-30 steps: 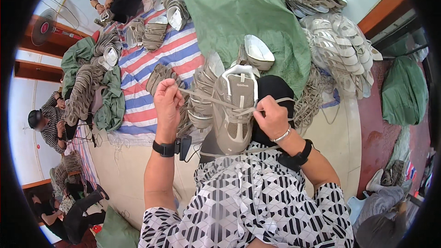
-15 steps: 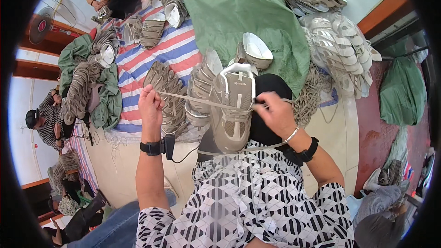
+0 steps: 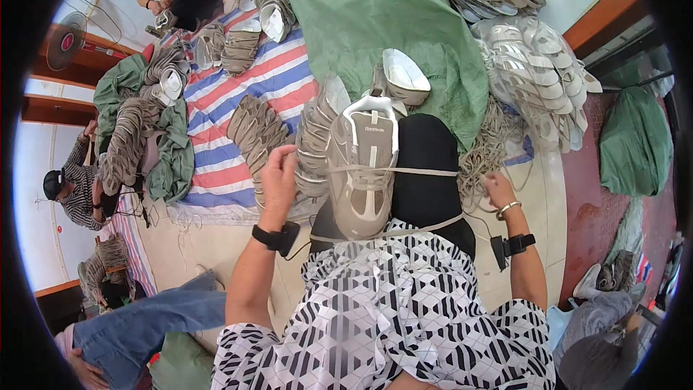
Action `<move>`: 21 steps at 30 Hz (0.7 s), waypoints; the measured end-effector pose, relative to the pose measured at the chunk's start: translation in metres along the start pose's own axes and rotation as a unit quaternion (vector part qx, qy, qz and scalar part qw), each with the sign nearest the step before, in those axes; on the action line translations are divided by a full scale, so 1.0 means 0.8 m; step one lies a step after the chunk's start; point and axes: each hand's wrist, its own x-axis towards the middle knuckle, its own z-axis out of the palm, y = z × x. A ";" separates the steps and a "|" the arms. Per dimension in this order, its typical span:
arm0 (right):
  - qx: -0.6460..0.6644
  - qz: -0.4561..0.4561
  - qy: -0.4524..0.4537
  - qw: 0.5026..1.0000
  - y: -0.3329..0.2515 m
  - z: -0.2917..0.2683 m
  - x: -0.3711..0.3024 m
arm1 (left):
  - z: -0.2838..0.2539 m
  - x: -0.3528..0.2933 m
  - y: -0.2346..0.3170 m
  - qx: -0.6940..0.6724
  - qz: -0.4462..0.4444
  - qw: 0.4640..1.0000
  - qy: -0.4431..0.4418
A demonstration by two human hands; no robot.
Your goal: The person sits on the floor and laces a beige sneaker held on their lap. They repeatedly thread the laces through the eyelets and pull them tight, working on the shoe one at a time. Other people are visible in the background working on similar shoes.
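Note:
A grey-beige sneaker upper (image 3: pixel 361 202) with a white collar lining rests on my lap, its toe toward me. A flat beige shoelace (image 3: pixel 426 171) crosses its throat and stretches over my black-clad right knee. That lace runs straight toward my right hand (image 3: pixel 499 193), whose fingers are pinched together; its last stretch blurs into the laces behind. My left hand (image 3: pixel 278 182) is raised left of the upper, fingers up and apart, with nothing visible in them. A second beige strip (image 3: pixel 433 227) spans my thighs under the toe. Both wrists wear black straps.
Stacked shoe uppers (image 3: pixel 317 137) stand just beyond my left knee, with another stack (image 3: pixel 253 126) beside them. A loose lace bundle (image 3: pixel 491 152) lies past my right knee. A green sheet (image 3: pixel 382 14) covers the far middle. Co-workers sit at the left; a jeans-clad leg (image 3: pixel 159 318) is near.
My right hand has moved right, away from the upper, and the lace now stretches that way. My left hand has come nearer the upper, its fingers loosened from the lace.

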 end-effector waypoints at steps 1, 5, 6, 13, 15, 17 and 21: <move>0.055 -0.073 0.026 0.995 -0.031 0.013 -0.008 | 0.012 -0.009 0.027 -0.036 0.006 0.999 0.006; 0.139 -0.308 -0.073 0.938 -0.181 0.055 -0.071 | 0.050 -0.033 0.110 0.157 0.118 0.977 -0.078; 0.091 -0.371 -0.096 0.919 -0.201 0.069 -0.084 | 0.052 -0.036 0.118 0.221 0.129 0.963 -0.088; -0.147 -0.536 -0.062 0.829 -0.233 0.131 -0.080 | 0.049 -0.045 0.120 0.196 0.157 0.963 -0.103; -0.128 -0.609 -0.038 0.782 -0.238 0.134 -0.073 | 0.053 -0.041 0.116 0.139 0.138 0.977 -0.080; -0.182 -0.665 0.030 0.724 -0.235 0.135 -0.074 | 0.060 -0.034 0.113 -0.024 -0.004 0.990 -0.141; -0.180 -0.700 0.147 0.675 -0.230 0.139 -0.075 | 0.064 -0.027 0.106 -0.211 -0.110 0.951 -0.199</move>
